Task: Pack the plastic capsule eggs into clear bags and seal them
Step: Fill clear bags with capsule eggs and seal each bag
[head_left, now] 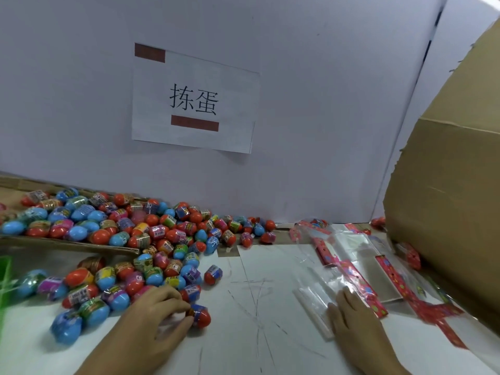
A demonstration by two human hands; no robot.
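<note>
A heap of plastic capsule eggs point(130, 239), red, blue and pink with printed wraps, spreads over the left of the white table. My left hand point(159, 312) sits at the heap's near edge and pinches a red egg point(201, 316) between thumb and fingertips. A stack of clear bags point(349, 261) with red patterned header strips lies to the right. My right hand point(354, 318) rests flat, fingers straight, on the nearest clear bag point(316, 299).
A flattened cardboard sheet point(67, 244) under part of the heap lies at the left. A large cardboard box point(446, 212) stands at the right edge. A white partition with a paper sign point(194, 101) closes the back. Something green point(5, 269) shows at far left.
</note>
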